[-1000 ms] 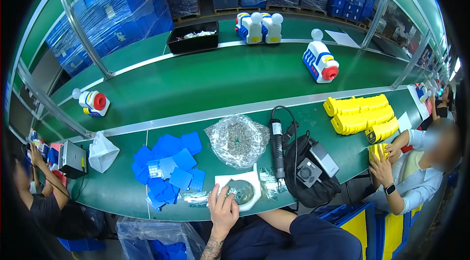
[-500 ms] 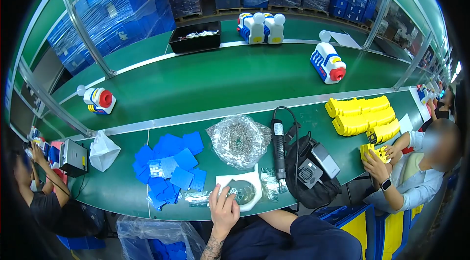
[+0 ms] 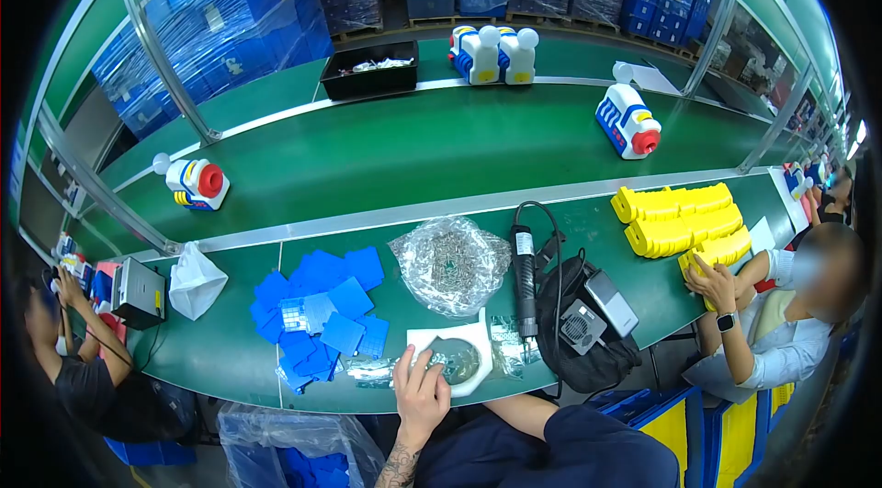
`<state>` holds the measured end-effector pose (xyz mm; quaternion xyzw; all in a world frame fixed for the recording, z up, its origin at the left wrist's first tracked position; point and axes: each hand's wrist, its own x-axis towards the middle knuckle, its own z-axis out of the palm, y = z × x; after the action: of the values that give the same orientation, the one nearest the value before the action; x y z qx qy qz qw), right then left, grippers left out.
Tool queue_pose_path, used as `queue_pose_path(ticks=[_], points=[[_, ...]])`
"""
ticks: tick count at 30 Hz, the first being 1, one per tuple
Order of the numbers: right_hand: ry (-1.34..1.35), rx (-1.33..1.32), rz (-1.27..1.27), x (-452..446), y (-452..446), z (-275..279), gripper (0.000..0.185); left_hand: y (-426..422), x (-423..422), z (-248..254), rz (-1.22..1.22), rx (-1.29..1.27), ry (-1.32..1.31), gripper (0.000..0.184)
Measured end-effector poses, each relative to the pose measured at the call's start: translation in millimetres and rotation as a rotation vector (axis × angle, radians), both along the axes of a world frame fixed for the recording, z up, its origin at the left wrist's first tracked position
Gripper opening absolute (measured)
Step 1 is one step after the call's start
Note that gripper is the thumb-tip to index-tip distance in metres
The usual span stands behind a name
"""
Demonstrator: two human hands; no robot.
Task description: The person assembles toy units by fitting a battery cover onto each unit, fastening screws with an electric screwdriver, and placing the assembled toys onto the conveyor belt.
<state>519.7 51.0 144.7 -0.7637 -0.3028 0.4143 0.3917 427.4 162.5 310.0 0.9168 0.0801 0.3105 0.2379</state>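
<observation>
Green bench; green belt beyond; wrapped boxes stacked behind. Left hand: fingers curled, slightly parted, tips at the dish in a white tray, bench's near edge; whether they pinch anything, I cannot tell. Right hand: out of my sight. Clear bag: small metal parts. Black bin: assorted items, indistinct.
</observation>
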Motion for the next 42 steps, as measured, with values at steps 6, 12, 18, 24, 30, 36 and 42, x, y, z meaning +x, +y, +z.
queue_pose_path(ticks=[6,12,18,24,30,36,42], points=[[-0.018,0.004,0.006,-1.1,-0.7,0.6,0.036,0.3,-0.1,0.1,0.0,0.005,-0.002,0.017],[-0.036,0.008,0.01,-2.1,-1.6,1.2,0.037,0.2,0.0,-0.4,-0.002,0.001,-0.006,0.016],[-0.055,0.012,0.016,-2.6,-2.2,1.8,0.037,0.2,0.2,0.3,-0.007,-0.002,-0.007,0.016],[-0.075,0.017,0.017,-2.7,-3.0,3.3,0.037,0.7,0.2,0.7,-0.011,-0.008,-0.002,0.016],[-0.092,0.02,0.019,-4.0,-5.3,4.7,0.037,0.0,-0.1,1.3,-0.009,-0.014,0.0,0.017],[-0.112,0.025,0.021,-4.0,-6.2,5.9,0.037,0.0,-0.1,1.6,-0.008,-0.014,0.001,0.017],[-0.13,0.032,0.023,-5.3,-6.6,6.5,0.037,0.3,0.1,1.3,-0.007,-0.007,-0.005,0.016]])
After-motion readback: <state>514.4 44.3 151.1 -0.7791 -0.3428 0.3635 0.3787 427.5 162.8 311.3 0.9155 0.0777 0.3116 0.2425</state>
